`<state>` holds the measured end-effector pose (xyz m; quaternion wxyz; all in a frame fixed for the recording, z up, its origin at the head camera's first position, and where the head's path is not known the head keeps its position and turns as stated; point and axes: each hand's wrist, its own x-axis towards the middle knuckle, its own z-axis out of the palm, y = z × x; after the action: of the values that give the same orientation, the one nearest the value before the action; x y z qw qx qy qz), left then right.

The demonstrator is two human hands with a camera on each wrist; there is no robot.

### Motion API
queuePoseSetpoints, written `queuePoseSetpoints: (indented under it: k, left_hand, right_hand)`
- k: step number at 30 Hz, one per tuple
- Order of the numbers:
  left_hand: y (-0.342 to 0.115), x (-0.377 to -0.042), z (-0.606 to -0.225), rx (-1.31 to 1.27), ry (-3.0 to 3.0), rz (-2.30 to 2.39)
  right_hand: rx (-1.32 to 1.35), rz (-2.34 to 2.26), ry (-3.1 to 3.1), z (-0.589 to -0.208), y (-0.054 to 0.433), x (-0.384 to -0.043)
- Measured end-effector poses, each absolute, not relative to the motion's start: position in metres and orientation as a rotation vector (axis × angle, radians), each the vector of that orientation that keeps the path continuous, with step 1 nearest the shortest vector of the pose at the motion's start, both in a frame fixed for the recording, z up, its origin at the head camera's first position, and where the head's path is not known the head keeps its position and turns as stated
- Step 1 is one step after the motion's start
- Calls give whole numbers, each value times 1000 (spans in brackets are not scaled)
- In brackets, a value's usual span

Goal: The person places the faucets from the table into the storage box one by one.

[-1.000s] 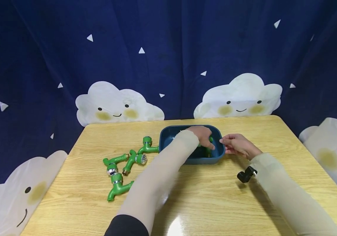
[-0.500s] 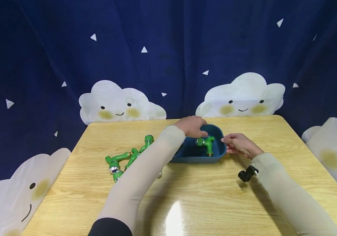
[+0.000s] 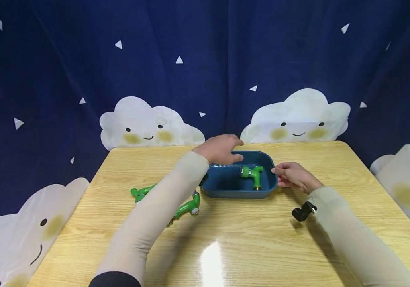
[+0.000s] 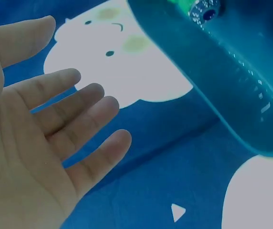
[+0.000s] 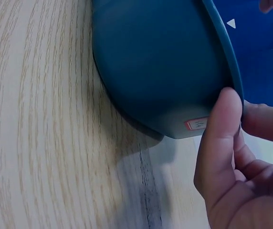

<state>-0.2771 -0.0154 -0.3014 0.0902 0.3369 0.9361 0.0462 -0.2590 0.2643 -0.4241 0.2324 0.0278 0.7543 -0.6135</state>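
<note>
A dark blue plastic basin (image 3: 238,194) stands toward the back of the wooden table. Inside it, at the right, lies a green tap (image 3: 256,175) with a chrome collar and brass end. My left hand (image 3: 220,149), fingers spread and holding nothing, hovers over the basin's back left part. The left wrist view shows its palm bare beside the basin's rim (image 4: 205,98), with the tap's chrome end (image 4: 204,11) at the top. My right hand (image 3: 294,175) pinches the basin's right rim between thumb and fingers; a small red-edged label (image 5: 196,124) shows on the outer wall there.
Left of the basin, green taps lie on the table, one (image 3: 190,206) near the basin's front left corner and another (image 3: 141,193) farther left. My left sleeve (image 3: 154,211) crosses over them and hides part of the group. A blue curtain (image 3: 205,59) with clouds hangs behind the table.
My left hand has risen out of the basin and moved left, leaving the green tap inside uncovered. The right hand keeps its hold on the rim.
</note>
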Motion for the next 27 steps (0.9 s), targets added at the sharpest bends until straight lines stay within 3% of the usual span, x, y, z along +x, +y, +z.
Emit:
queuePoseSetpoints:
  k: [27]
  left_hand:
    - [-119, -246, -315, 941, 2870, 186]
  right_hand:
    - [92, -1641, 2103, -422, 263, -259]
